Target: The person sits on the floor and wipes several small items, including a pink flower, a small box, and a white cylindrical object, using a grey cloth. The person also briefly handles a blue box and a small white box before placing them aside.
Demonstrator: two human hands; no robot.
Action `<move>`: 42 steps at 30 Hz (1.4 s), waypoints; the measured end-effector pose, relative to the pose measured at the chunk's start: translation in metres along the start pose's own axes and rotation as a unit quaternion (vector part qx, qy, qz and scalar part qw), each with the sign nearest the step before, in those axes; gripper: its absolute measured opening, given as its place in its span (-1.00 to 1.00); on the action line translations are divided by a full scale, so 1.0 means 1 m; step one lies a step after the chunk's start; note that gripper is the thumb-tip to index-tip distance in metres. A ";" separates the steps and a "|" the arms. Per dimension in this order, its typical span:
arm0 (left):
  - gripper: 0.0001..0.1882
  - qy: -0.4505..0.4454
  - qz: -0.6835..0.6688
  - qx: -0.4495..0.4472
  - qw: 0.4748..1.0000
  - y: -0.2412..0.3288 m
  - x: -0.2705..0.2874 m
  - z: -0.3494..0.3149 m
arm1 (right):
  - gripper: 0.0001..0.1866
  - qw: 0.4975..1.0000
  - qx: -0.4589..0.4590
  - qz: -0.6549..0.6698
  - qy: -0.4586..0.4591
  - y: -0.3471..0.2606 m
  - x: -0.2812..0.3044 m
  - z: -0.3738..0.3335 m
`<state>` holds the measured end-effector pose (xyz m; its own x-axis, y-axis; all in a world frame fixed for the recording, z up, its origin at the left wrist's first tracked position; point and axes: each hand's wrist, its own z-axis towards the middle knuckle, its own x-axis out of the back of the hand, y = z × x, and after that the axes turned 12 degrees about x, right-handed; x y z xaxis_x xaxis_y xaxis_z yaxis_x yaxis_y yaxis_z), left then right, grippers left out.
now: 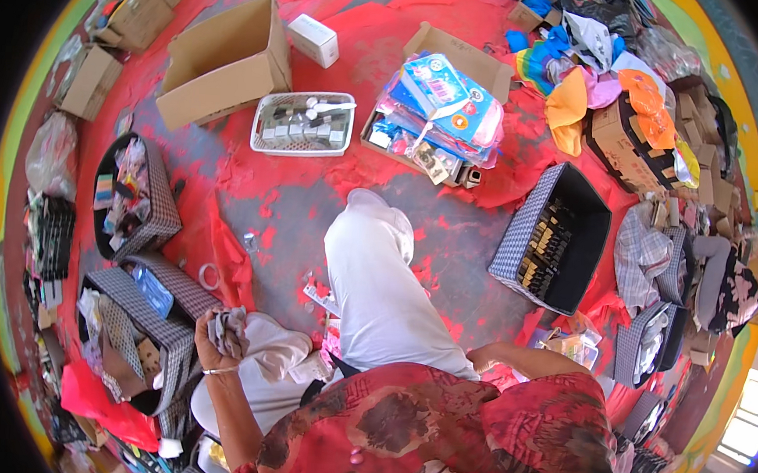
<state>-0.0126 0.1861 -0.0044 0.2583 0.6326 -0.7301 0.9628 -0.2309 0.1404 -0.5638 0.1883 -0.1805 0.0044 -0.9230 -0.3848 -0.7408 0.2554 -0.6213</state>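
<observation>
My left hand (206, 347) is raised beside my left knee, its fingers closed round a crumpled grey cloth (230, 332). What kind of cloth item it is does not show. Close to that hand stands a checked fabric storage box (180, 346) filled with mixed items, among them a blue packet (153, 291). My right hand (481, 358) lies low against the side of my white trousers (383, 298); its fingers are mostly hidden. Small packaged things (572, 345) lie on the floor to the right of that arm.
Ahead are an open cardboard box (224, 63), a white basket (301, 149) of small items and a carton (462, 53) stacked with blue packets. A checked bin (519, 238) holding black-and-gold pieces stands right. Piled goods and boxes line both sides; torn red sheeting (350, 24) covers the floor.
</observation>
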 end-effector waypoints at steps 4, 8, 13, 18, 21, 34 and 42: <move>-0.81 0.090 0.005 -0.025 0.996 -0.009 -0.017 0.010 | -0.50 0.999 0.016 -0.036 -0.031 0.016 0.004 0.007; -0.83 0.097 0.005 -0.025 0.995 -0.026 -0.012 -0.002 | -0.42 0.994 0.051 -0.084 -0.051 0.021 0.012 0.008; -0.83 0.061 -0.019 -0.031 0.997 -0.043 0.020 -0.037 | -0.48 0.994 0.069 -0.072 -0.032 0.002 0.019 -0.003; -0.82 0.042 -0.062 -0.052 0.996 -0.038 0.033 -0.053 | -0.53 0.993 0.054 -0.104 -0.004 -0.007 0.019 -0.009; -0.83 0.010 -0.048 -0.034 0.998 -0.037 0.032 -0.059 | -0.55 0.990 0.017 -0.138 0.016 0.000 0.020 -0.005; -0.70 -0.074 0.008 -0.059 0.995 -0.025 0.009 -0.083 | -0.51 0.990 -0.003 -0.069 0.126 -0.033 0.012 -0.017; -0.83 -0.222 -0.017 -0.009 0.975 0.001 0.027 -0.125 | -0.55 0.978 0.005 -0.133 0.162 -0.037 0.006 -0.028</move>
<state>0.0054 0.2953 0.0600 0.1701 0.2557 -0.9517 0.9725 -0.1995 0.1202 -0.5553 0.1657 -0.1411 -0.0190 -0.9995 0.0271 -0.7362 -0.0043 -0.6767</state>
